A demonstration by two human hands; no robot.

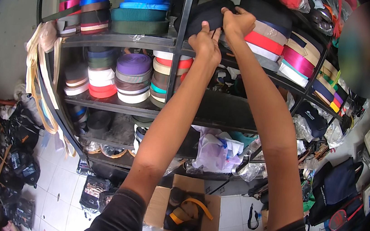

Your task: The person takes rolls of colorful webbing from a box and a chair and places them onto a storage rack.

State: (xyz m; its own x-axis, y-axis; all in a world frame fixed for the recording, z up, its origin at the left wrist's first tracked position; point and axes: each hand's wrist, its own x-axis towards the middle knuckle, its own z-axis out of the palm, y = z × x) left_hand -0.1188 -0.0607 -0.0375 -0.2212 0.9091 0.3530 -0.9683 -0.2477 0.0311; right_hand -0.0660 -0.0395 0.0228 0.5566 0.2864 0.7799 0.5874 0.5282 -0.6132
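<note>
Black strap roll (pixel 205 17) sits at the upper centre of the frame, on the top visible tier of the dark shelf (pixel 154 43), with the left hand (pixel 207 44) grasping its lower edge and the fingers of the right hand (pixel 239 23) curled onto its right side; whether it is lifted clear I cannot tell. A red roll (pixel 264 42) lies stacked just to its right, while at the bottom centre an open cardboard box (pixel 157 206) holds a yellow-orange strap (pixel 204 208).
</note>
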